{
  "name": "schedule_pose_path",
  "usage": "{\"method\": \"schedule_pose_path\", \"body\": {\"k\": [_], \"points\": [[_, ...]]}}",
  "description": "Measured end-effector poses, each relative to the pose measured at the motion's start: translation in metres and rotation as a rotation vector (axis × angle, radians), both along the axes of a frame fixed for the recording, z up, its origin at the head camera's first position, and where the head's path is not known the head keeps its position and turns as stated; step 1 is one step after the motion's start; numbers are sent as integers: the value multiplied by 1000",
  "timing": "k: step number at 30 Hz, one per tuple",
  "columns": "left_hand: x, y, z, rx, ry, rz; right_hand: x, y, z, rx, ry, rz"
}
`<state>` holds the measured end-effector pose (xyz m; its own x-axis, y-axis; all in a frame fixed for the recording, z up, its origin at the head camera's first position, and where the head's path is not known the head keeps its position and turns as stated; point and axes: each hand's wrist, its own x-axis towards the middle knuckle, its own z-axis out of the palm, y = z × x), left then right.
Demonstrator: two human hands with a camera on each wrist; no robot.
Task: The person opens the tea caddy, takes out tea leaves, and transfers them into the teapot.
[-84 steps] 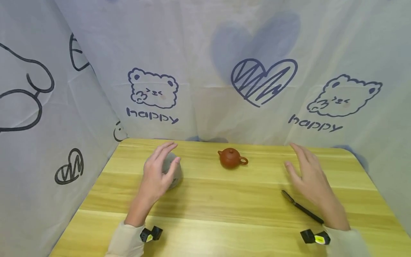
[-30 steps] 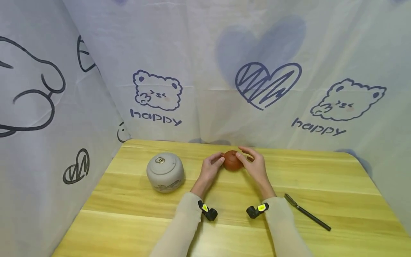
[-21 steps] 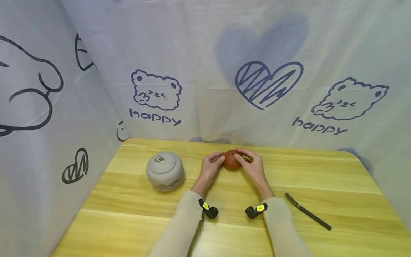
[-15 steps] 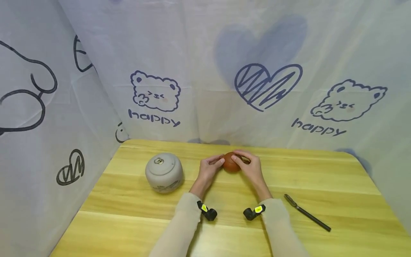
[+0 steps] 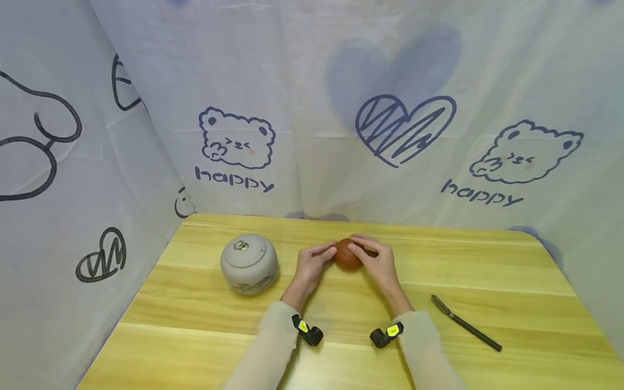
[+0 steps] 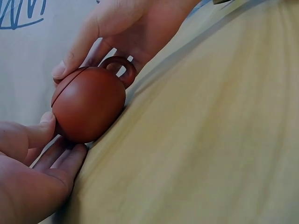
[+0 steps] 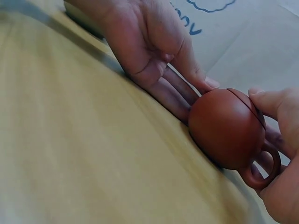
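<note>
A small reddish-brown clay teapot (image 5: 347,258) sits on the wooden table between both hands. My left hand (image 5: 309,266) pinches its spout side, thumb in front and fingers behind; the spout is hidden there. On the opposite side my right hand (image 5: 382,266) holds the pot, its thumb at the lid's edge and its fingers reaching behind. In the left wrist view, the loop handle (image 6: 131,77) shows beside the right hand's palm. The right wrist view shows the seam of the lid on the teapot body (image 7: 224,128).
A grey lidded jar (image 5: 249,265) with a ring on top stands left of the hands. To the right lies a slim dark tool (image 5: 468,326) with a flattened end. White printed cloth (image 5: 312,179) hangs behind the table (image 5: 195,336) and along its left side.
Both hands came in from either side, the left from by the jar, and took hold of the teapot. Over the last second the teapot and hands shifted slightly toward me.
</note>
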<state>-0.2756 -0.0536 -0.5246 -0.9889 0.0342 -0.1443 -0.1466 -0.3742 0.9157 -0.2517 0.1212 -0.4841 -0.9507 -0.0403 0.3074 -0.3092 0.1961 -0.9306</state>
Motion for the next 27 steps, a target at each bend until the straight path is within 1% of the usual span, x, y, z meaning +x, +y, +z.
{"method": "schedule_pose_path", "body": {"k": [7,15,17,22,24,27], "points": [[16,-8,0,-34,13,-26,14,-4,0,7,14,3],[35,-14,1,-44,15,-31,29,-8,2,55,-8,5],[40,-16,2,-49,12,-35,30,-8,-3,53,-16,1],[51,-19,4,-54,-10,-33,29,-6,-22,36,-34,4],[54,-20,5,-57,-17,-31,29,-6,-25,23,-38,15],[58,-21,7,-71,-17,-32,32,-6,-26,11,-36,25]]}}
